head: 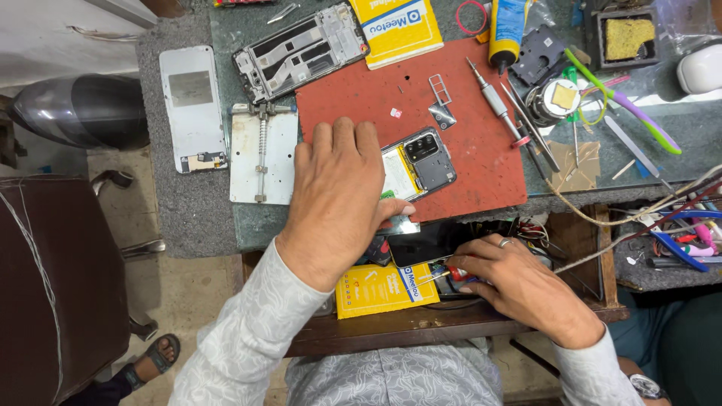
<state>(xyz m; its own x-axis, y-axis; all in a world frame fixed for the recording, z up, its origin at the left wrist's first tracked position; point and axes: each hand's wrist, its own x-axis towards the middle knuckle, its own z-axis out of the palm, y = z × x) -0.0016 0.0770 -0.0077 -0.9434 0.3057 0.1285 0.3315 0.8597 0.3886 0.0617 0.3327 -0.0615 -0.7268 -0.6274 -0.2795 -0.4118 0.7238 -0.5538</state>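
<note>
My left hand [338,203] lies flat on an opened phone [421,167] on the red work mat [481,158], covering the phone's left part and holding it down. The phone's camera block and yellow-edged battery show to the right of my fingers. A small shiny metal piece [403,224] sits just under my thumb. My right hand [519,282], with a ring on one finger, reaches into an open wooden drawer [579,248]. Its fingers close on a red-handled tool [456,274] beside a black phone [425,242] and a yellow box [383,289].
A bare phone frame [301,51], a white back panel [192,105] and a metal clamp plate [262,154] lie left of the mat. A screwdriver [496,98], tweezers, a glue bottle [508,30], a sponge tray [628,37] and tangled cables [647,210] crowd the right. A sandalled foot [150,357] is at lower left.
</note>
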